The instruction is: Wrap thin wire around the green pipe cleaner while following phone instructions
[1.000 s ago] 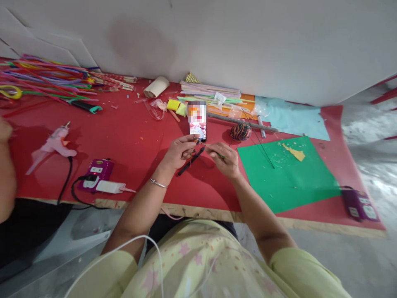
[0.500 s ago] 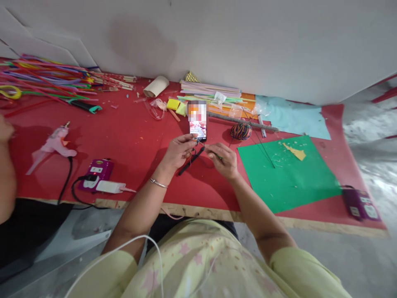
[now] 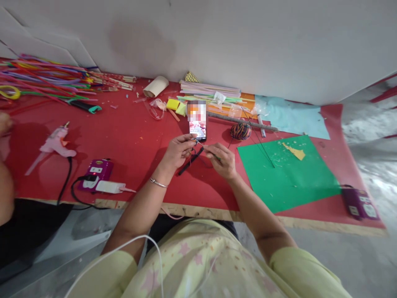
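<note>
- The left hand (image 3: 179, 151) is out in front, over the red table (image 3: 130, 136). Its wrist is bent a little and its fingers are curled in.
- The left hand pinches the top end of a thin black stick (image 3: 190, 161). The stick slants down toward the person and sits between the two hands.
- The right hand (image 3: 222, 160) is just beside the left one, palm down. Its thumb and first finger squeeze a thin green piece (image 3: 218, 156).
- The fingertips of both hands almost meet, just below a phone (image 3: 197, 120) that lies on the table.
- A ball of striped yarn (image 3: 241, 131) sits near the right hand, next to a green sheet (image 3: 288, 178).
- Since a moment ago the hands have hardly moved. They hold the same things in the same spot.
- At the left edge, another person's hand (image 3: 3, 124) has slid up a little and looks blurry now.
- A pink glue gun (image 3: 56, 142) and a purple plug box (image 3: 96, 169) are where they were.
- The phone screen is blurred. The labels on the plug box are too small to read.
</note>
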Motion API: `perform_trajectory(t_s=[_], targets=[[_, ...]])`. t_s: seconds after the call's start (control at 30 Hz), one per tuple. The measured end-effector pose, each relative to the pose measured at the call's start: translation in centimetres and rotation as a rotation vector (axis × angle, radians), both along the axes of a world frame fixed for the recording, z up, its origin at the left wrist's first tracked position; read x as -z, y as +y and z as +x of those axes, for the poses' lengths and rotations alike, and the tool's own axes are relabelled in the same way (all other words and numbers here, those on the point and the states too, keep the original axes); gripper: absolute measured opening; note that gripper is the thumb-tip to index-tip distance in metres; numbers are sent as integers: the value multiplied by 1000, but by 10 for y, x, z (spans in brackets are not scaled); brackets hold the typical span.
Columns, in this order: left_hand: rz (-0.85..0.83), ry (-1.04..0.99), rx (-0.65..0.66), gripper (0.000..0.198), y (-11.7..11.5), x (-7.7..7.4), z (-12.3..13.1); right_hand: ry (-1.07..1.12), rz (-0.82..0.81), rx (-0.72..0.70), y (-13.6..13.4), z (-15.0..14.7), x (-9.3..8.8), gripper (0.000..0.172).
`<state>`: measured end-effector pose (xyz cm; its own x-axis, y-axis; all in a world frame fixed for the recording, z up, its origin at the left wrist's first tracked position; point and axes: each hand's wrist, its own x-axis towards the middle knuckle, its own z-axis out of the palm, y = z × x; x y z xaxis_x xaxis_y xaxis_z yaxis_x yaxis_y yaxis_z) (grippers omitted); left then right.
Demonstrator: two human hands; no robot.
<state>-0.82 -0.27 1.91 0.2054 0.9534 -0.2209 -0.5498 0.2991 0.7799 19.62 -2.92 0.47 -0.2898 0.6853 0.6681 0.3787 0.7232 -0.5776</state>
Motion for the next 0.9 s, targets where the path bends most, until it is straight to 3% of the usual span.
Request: perform_trajectory(t_s=[0.63,0.9], targets=[[5,1,5,30,5,7,-3,-56,31,-1,0,4,5,32],[-78,14,-178,33,15,5,-11,49,-208,-144,42,-10,5,30]])
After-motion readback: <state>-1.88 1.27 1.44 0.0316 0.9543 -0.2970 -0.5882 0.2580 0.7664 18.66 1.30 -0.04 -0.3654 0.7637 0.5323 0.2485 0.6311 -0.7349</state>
